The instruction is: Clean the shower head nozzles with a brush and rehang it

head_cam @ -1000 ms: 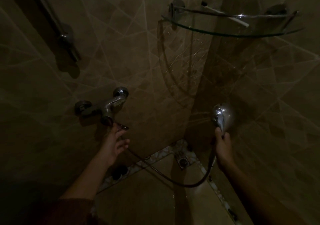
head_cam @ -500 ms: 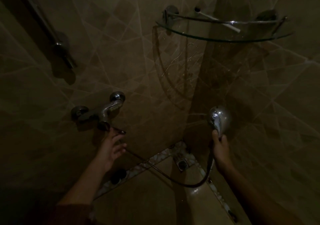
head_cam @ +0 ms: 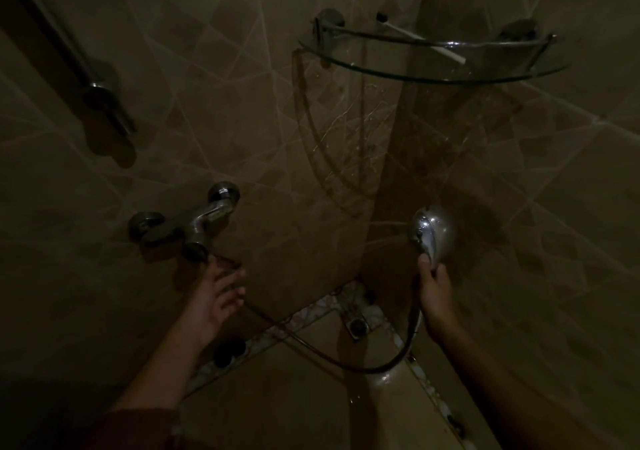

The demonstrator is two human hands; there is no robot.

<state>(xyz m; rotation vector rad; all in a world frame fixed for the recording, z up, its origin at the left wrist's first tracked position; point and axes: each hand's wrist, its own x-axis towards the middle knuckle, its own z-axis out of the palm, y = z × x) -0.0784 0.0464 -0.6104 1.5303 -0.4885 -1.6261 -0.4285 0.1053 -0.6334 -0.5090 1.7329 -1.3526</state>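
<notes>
1. Far left, high on the tiled wall: a chrome slide bar (head_cam: 90, 79), running diagonally, dim and partly in shadow.
2. Lower, left of centre: a chrome mixer tap (head_cam: 194, 226) fixed to the wall on two round flanges.
3. Just beneath the tap's outlet: left hand (head_cam: 216, 299), fingers spread and loosely open, fingertips up at the hose connection; contact too dark to confirm, nothing clasped.
4. From the tap outlet down across the floor corner and up to the right: a dark hose (head_cam: 346, 363), hanging in a slack loop.
5. In the floor corner, between the arms: a square drain (head_cam: 356, 325), set beside the patterned border tiles.
6. Above, centre to right: a glass corner shelf (head_cam: 433, 75) with a chrome rail; on it a pale-handled brush (head_cam: 424, 41), lying at a slant, bristle end toward the wall.
7. Right of centre: right hand (head_cam: 434, 288), closed around the handle of the chrome shower head (head_cam: 431, 233), held upright near the corner wall, rounded back toward the camera.
</notes>
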